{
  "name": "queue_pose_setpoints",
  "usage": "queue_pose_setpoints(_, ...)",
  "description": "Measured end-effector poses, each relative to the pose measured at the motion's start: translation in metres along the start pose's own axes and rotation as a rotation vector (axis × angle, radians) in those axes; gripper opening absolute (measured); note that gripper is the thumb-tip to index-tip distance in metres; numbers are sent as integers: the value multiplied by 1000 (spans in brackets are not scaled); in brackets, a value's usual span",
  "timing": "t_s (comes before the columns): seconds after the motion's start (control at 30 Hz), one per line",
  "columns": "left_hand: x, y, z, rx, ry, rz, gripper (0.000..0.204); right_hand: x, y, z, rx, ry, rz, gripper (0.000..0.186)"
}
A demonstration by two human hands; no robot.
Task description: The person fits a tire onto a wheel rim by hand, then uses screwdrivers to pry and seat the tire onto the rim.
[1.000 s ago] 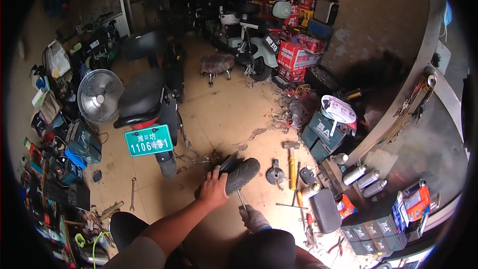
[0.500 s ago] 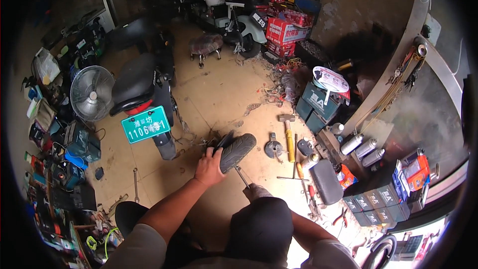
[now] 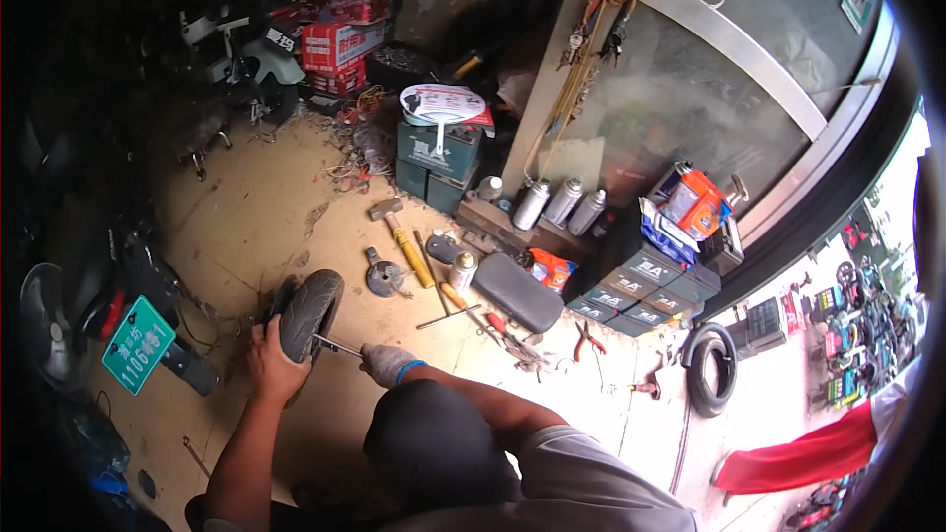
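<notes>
Head view: the tire (image 3: 321, 301) is left of the picture's centre, tilted, with its tread turned toward the camera. The bare left hand (image 3: 279, 363) grips the tire at its near left side. The gloved right hand (image 3: 382, 365) is closed around a slender metal rod (image 3: 341, 346); the far end of the rod appears to meet the right edge of the tire, though shadow makes the exact contact uncertain. On the tan floor (image 3: 246, 207), to the right of the tire, lie a round dark metal part (image 3: 379, 278), a yellow-handled hammer (image 3: 412, 256) and a T-shaped bar (image 3: 449, 316). A spray can (image 3: 461, 273) stands just beside a dark grey pad (image 3: 518, 292). Red-handled pliers (image 3: 589, 340) lie farther right.
</notes>
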State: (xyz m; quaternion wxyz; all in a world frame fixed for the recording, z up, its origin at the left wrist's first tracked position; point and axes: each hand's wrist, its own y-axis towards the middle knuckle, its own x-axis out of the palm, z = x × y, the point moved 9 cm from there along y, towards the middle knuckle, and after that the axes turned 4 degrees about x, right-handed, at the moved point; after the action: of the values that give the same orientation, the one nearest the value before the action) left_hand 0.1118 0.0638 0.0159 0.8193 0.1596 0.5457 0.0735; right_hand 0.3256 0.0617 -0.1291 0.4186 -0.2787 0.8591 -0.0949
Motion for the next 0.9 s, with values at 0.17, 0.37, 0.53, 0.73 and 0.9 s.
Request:
queue_pose_setpoints(0.17,36,15,-12,26,-88,-140,90,5,44,39,156,-87,47,31)
queue_pose_setpoints(0.37,63,40,-33,110,-203,-252,103,34,50,35,94,-58,-140,49)
queue_pose_setpoints(0.53,80,36,-48,17,-194,-253,103,4,37,44,184,-17,47,47)
queue_pose_setpoints(0.73,72,38,-57,-31,-201,-262,106,19,36,29,144,17,-87,47)
queue_pose_setpoints(0.9,59,38,-59,-29,-196,-277,102,30,43,32,141,104,-92,51)
